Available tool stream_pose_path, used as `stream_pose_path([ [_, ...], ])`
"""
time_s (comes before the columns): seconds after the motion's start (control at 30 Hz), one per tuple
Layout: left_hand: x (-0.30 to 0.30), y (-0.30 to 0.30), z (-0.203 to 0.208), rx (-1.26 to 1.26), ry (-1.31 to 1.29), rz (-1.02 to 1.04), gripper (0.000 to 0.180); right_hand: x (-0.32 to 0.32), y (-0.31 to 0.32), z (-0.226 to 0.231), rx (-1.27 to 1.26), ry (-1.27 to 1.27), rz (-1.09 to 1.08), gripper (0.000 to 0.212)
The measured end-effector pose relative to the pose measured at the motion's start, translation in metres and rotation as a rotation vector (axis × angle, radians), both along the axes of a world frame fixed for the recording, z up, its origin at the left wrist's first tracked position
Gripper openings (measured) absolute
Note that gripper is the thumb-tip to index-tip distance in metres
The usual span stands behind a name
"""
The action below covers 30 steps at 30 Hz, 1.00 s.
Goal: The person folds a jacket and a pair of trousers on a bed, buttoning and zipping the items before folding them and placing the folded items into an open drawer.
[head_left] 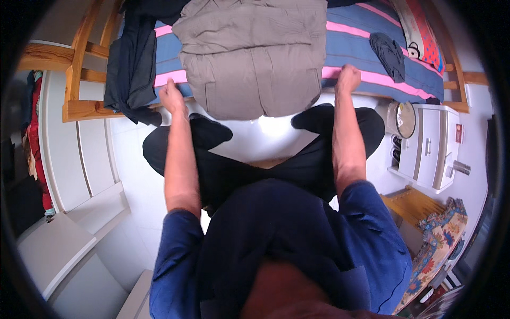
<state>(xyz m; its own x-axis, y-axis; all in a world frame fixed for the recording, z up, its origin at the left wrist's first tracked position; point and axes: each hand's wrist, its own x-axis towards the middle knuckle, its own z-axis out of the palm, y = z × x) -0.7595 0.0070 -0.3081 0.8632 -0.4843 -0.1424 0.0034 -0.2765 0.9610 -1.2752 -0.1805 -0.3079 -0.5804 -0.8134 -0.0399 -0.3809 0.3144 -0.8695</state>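
Note:
A grey-brown garment (249, 64), which looks like a jacket, lies spread on the striped bed, its lower edge hanging over the bed's near side. My left hand (172, 99) is closed just left of the garment, by the mattress edge. To the garment's right, my right hand (348, 79) is also closed, over a pink stripe of the bedspread. Gaps separate both hands from the cloth, and no fabric shows in either fist. Dark clothing (130, 74) is heaped at the left end of the bed.
The blue and pink bedspread (350, 50) has a small dark cloth (388, 56) on it, near a patterned pillow (419, 40). A wooden bed frame (79, 80) stands at left. Right are a bin (401, 119), a white cabinet (425, 143) and a yellow chair (411, 204).

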Motion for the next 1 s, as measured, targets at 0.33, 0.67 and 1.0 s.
stream_pose_path([
  [0.33, -0.039, 0.039, -0.056, 0.242, 0.264, -0.505, 0.068, -0.01, 0.092, -0.076, 0.262, -0.32, 0.472, 0.056],
  [0.67, -0.057, 0.064, -0.017, 0.424, 0.361, -0.746, 0.054, 0.0, 0.13, 0.011, 0.642, -0.321, 0.715, 0.04],
  [1.0, -0.039, 0.12, 0.17, -0.107, 1.04, -0.638, 0.057, -0.071, 0.176, 0.168, 0.496, -1.26, 0.457, 0.05],
])
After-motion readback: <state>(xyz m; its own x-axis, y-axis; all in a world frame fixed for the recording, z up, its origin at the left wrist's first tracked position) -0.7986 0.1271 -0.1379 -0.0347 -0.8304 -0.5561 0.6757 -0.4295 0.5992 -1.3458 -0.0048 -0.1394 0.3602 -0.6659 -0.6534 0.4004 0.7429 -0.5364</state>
